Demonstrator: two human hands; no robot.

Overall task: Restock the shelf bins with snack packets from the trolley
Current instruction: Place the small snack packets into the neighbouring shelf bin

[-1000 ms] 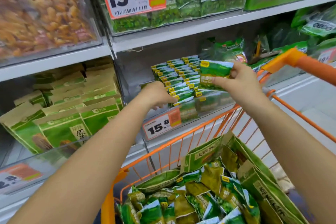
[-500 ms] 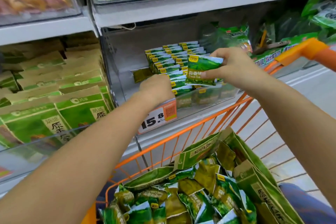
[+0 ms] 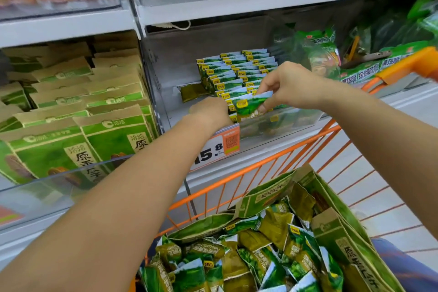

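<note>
**Head view: a packet going into the front of the row**

Head view, the only one: the right hand [image 3: 292, 85] pinches a small green-and-white foil snack packet with a yellow logo [image 3: 251, 104] by its top edge, thumb and fingertips clamped on it, at the front of the neat rows of matching packets [image 3: 234, 73] standing in the clear plastic shelf bin [image 3: 282, 125]. The left hand [image 3: 209, 111] reaches over the bin's front wall beside the row; its fingers are curled down behind the knuckles, and I cannot tell whether they grip a packet or merely steady the stack. Below the bin hangs the orange-and-white price tag [image 3: 219, 147]. The orange wire trolley [image 3: 256, 168] stands just below the shelf, heaped with loose packets of the same kind [image 3: 248, 263] and several larger green-and-brown paper bags [image 3: 343, 239].

Judging from this, the step in hand is slotting the packet upright at the front. The risk is that pushing it in at a tilt knocks the front packets flat or skews the row, especially if the left hand lets go early. A loose pinch on slick foil could also drop the packet into the gap behind the bin wall.
</note>
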